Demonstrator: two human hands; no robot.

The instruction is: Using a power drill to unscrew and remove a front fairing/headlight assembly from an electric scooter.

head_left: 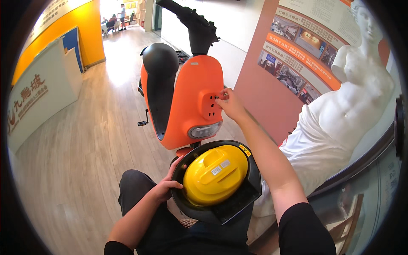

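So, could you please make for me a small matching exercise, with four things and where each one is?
1. left hand
2. statue
3. yellow helmet
4. right hand

A. inside the black container
B. at the dark spots on the front of the orange scooter
C. gripping the edge of the black container
D. at the picture's right side, near the display panel

Pairs: 1-C, 2-D, 3-A, 4-B

Bright room, heavy fisheye
We get strong light from the far end, washed out back there, plus white glare on the wood floor (pixel 85 136); lines bow toward the rim and our corners go black.
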